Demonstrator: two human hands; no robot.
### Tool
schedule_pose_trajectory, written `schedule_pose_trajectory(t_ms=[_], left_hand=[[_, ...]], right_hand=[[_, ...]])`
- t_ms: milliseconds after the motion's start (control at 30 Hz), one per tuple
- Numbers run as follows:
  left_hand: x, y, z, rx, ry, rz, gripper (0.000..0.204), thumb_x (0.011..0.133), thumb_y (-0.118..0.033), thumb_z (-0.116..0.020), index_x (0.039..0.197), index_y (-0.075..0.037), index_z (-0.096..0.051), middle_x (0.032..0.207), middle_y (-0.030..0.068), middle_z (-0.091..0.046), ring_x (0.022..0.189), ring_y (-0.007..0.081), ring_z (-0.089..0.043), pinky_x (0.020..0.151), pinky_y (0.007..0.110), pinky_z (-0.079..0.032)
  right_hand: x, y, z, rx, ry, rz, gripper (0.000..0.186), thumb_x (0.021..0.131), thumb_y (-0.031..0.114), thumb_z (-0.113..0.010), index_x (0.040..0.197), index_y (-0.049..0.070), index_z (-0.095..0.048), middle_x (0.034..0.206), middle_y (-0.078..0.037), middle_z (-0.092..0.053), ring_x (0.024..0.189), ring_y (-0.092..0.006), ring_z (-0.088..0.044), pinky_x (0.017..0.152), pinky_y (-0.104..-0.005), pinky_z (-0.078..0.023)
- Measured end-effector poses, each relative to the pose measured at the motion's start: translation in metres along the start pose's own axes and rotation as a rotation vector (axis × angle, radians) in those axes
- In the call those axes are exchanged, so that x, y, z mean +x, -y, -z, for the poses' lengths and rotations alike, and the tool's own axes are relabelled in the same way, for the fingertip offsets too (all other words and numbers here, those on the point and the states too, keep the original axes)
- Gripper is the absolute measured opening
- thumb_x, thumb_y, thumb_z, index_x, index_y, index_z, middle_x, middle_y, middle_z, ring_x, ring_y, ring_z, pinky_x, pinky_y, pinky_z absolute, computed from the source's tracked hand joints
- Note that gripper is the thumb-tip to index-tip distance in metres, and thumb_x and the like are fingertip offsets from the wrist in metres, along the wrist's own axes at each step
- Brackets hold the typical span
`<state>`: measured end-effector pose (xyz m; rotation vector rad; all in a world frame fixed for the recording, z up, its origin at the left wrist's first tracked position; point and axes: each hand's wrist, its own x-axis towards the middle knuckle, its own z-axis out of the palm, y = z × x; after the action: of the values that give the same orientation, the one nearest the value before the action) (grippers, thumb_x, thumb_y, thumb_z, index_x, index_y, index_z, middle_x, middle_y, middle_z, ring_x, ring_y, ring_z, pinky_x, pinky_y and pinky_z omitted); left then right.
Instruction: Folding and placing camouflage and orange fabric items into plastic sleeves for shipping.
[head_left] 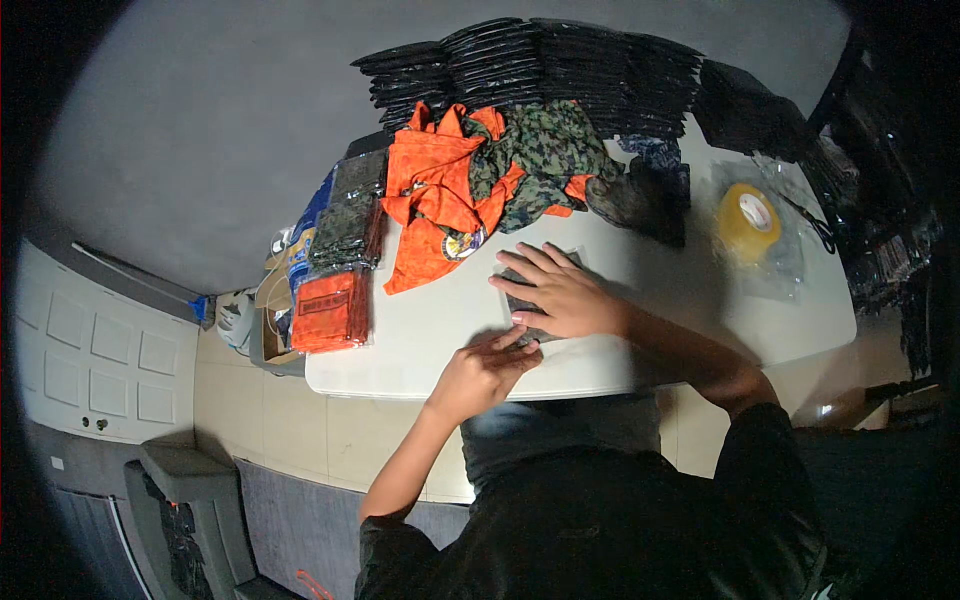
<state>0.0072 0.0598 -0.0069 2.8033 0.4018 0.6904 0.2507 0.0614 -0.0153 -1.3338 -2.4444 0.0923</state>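
A small dark packet (520, 303) in clear plastic lies on the white table near its front edge. My right hand (565, 297) rests flat on it with the fingers spread, covering most of it. At the packet's near edge is my left hand (480, 375), its fingers bent and drawn together there, close to the right thumb. Just beyond them, orange cloth (430, 190) with a round patch lies heaped with green camouflage cloth (540, 150). Beside that heap is a crumpled dark cloth piece (640, 205).
Stacks of black plastic packages (530, 65) line the table's far side. At left are packed orange bundles (330, 312) and dark camouflage bundles (350, 215). A yellow tape roll (750, 222) and scissors (808, 218) lie at right on clear plastic. A cardboard box (273, 318) stands off the left edge.
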Motion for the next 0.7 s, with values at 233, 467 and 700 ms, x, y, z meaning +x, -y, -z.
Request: schedule_pose_trajectory(t_ms=[233,467,700], left_hand=[[0.006,0.0,-0.003,-0.384,-0.176,0.257,0.016,0.087,-0.003,-0.075,0.1,-0.009,-0.082,0.101,0.0109,-0.079,0.107,0.0264,-0.075,0.088,0.037,-0.061],[0.009,-0.002,0.003,-0.566,-0.139,0.514,0.014,0.09,-0.007,-0.077,0.103,-0.009,-0.082,0.101,0.0134,-0.079,0.089,0.0279,-0.078,0.08,0.033,-0.06],[0.004,-0.004,0.001,-0.315,-0.106,0.264,0.012,0.087,-0.006,-0.077,0.097,-0.009,-0.082,0.105,0.0092,-0.079,0.113,0.0263,-0.073,0.095,0.037,-0.059]], right_hand=[[-0.043,-0.025,0.051,0.545,-0.256,0.056,0.057,0.096,0.04,-0.07,0.141,0.006,-0.059,0.153,-0.015,-0.054,0.148,-0.0335,-0.043,0.124,-0.0507,-0.029],[-0.123,0.023,0.05,0.114,-0.064,-0.118,0.045,0.087,0.032,-0.081,0.123,0.007,-0.07,0.141,-0.012,-0.063,0.138,-0.029,-0.054,0.119,-0.0494,-0.038],[-0.128,0.022,0.034,0.045,-0.237,-0.08,0.026,0.088,0.02,-0.081,0.111,0.009,-0.074,0.126,-0.007,-0.072,0.127,-0.0255,-0.063,0.113,-0.0441,-0.048]])
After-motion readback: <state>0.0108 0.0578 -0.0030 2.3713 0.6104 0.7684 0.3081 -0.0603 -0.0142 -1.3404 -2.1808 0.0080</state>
